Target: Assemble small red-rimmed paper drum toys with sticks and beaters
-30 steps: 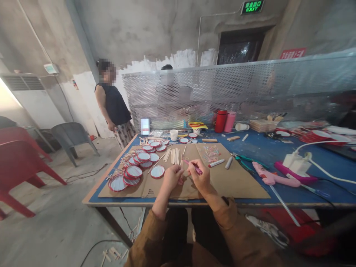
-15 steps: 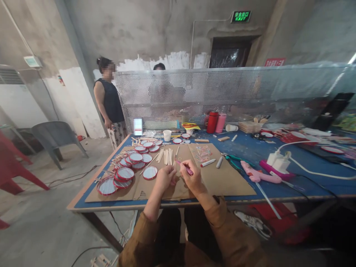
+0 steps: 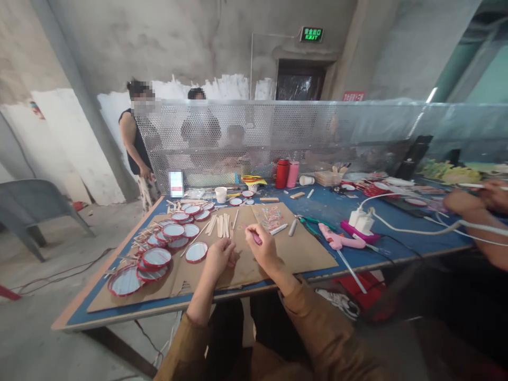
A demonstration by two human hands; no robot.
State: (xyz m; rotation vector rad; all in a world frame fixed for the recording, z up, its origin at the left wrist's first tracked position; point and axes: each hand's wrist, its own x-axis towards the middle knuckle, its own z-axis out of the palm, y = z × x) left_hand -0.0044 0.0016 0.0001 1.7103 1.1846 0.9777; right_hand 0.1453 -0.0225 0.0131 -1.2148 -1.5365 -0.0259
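My left hand (image 3: 219, 258) is closed around a thin wooden stick (image 3: 232, 232) that points up from its fingertips. A purple pen (image 3: 255, 237) is gripped in my right hand (image 3: 262, 247), just right of my left one and apart from it. Both hands are over the brown cardboard (image 3: 305, 256). Beyond them lie several flat wooden sticks (image 3: 223, 225) in a group. One round red-rimmed disc (image 3: 196, 252) sits left of my left hand, and further left are overlapping red-rimmed discs (image 3: 157, 257). Small colourful pieces (image 3: 271, 218) and a white marker (image 3: 278, 229) lie beyond my right hand.
Pliers (image 3: 309, 225), a pink glue gun (image 3: 337, 238) and a power strip (image 3: 359, 228) with cables are on the right. Red and pink bottles (image 3: 282, 173) stand at the back. Another person's arm (image 3: 482, 227) reaches in at right. Two people stand beyond the mesh screen.
The view has swung right, bringing another person's arms into sight. My right hand with the pen has drawn away from the stick in my left hand. The person at left now leans forward.
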